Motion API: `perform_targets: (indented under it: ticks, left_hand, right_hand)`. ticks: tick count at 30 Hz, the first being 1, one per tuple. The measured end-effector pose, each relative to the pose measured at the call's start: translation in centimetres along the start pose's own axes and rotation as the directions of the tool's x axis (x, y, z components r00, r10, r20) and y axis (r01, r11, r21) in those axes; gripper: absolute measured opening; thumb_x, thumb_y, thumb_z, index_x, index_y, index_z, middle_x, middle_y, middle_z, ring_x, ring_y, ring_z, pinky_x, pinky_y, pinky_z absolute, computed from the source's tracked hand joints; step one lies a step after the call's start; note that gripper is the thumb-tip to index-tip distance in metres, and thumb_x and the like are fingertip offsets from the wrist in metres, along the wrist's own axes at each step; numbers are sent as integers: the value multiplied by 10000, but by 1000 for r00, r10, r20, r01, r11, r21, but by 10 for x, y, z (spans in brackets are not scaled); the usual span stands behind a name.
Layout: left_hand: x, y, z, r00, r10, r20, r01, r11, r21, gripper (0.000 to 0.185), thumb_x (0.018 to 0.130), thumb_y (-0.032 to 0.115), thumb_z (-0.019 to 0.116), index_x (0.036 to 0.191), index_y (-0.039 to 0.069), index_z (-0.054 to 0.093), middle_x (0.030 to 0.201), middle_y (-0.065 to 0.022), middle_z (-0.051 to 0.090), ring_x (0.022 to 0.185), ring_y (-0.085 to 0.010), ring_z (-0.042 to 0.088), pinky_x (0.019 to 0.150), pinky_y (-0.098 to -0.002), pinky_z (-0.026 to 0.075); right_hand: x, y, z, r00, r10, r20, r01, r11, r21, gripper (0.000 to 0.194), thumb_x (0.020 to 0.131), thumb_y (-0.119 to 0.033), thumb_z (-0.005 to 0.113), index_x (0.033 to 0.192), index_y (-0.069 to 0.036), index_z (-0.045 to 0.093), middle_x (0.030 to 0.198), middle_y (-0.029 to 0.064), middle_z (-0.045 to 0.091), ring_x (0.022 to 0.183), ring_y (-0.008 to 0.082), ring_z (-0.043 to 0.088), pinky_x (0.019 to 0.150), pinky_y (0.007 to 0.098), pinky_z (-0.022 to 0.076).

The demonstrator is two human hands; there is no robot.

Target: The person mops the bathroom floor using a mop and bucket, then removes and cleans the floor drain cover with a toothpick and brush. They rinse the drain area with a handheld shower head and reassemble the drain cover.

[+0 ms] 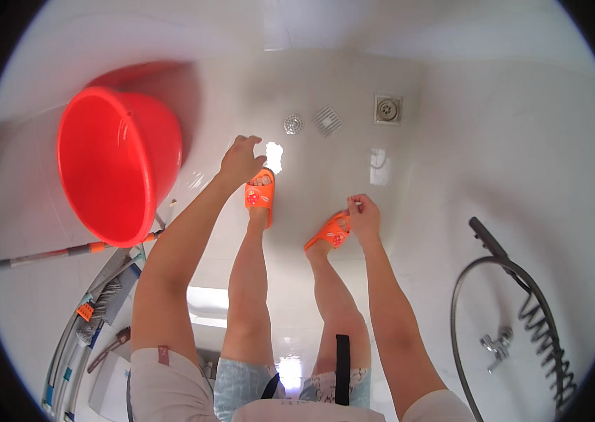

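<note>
My left hand [243,160] hangs above the toe of one orange slipper [259,195], its thumb apart from the curled fingers and nothing between them. Near the other orange slipper [333,232] is my right hand [365,215], with thumb and fingertips close together. Whether something small sits in that pinch cannot be made out. Ahead on the pale wet floor lie a round perforated strainer [294,124] and a square slotted drain grate [327,121], side by side. To their right the floor drain [387,109] shows its round inner fitting, uncovered.
A large red plastic tub [118,163] leans at the left wall. Mops and brushes [110,295] with long handles [55,256] stand below it. On the right wall hang a black hand sprayer [488,237], its coiled hose [543,329] and a metal tap [497,345].
</note>
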State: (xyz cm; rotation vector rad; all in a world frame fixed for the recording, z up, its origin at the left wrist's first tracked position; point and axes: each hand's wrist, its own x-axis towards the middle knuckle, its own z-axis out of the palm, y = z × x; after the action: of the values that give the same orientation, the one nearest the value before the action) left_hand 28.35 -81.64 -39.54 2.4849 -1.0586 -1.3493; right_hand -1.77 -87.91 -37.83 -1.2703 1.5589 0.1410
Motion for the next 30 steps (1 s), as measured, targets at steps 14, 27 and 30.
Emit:
perform_targets:
  ticks: [14, 27, 30]
  left_hand:
    - [-218, 56, -117, 996, 56, -70, -66, 986, -151, 418, 771, 203, 644, 1150, 54, 549, 1071, -157, 582, 864, -264, 612, 806, -369, 476]
    - [-325, -22, 30, 996, -83, -34, 65, 928, -366, 409, 754, 267, 668, 1105, 72, 590, 1015, -134, 617, 913, -252, 596, 796, -355, 487]
    - [-326, 0, 20, 988, -133, -75, 83, 880, -467, 425, 757, 270, 663, 1122, 65, 586, 1031, -139, 618, 863, -253, 616, 789, -355, 493]
  right_hand:
    - [-112, -11, -130, 999, 48, 2, -48, 997, -65, 117, 847, -98, 550, 890, 3, 588, 753, 68, 605, 586, 126, 574, 484, 261, 495]
    - [-122, -54, -165, 999, -31, -15, 31, 1000, 6, 121, 854, -103, 565, 921, -3, 580, 736, 63, 567, 553, 137, 554, 494, 257, 496]
    - [-134, -65, -140, 997, -15, 81, 14, 1000, 13, 132, 853, -84, 557, 931, 23, 566, 765, 84, 576, 573, 156, 581, 510, 279, 518]
